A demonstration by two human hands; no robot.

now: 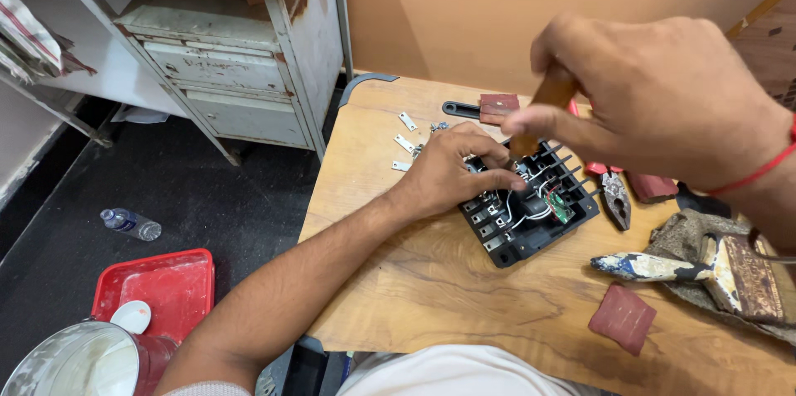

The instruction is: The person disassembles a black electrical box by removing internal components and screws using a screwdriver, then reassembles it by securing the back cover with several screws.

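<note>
A black plastic electrical box (pixel 531 226) with white wires and a small green circuit board lies open on the wooden table (pixel 448 288). My left hand (pixel 448 170) rests on its left part, fingers pressing down among the wires. My right hand (pixel 655 93) hovers above the box, fingers closed around the orange-brown handle of a screwdriver (pixel 547 97) that points down into the box. The tool's tip is hidden behind my fingers.
Red-handled pliers (pixel 613 193) lie right of the box. A paint-stained tool (pixel 655 267) and a cloth (pixel 688 238) sit at far right. Small metal plates (pixel 405 143) and a red sandpaper square (pixel 622 317) lie on the table. On the floor: bottle (pixel 131 223), red tray (pixel 166 284), bucket (pixel 75 359). A worn metal cabinet (pixel 224 72) stands left.
</note>
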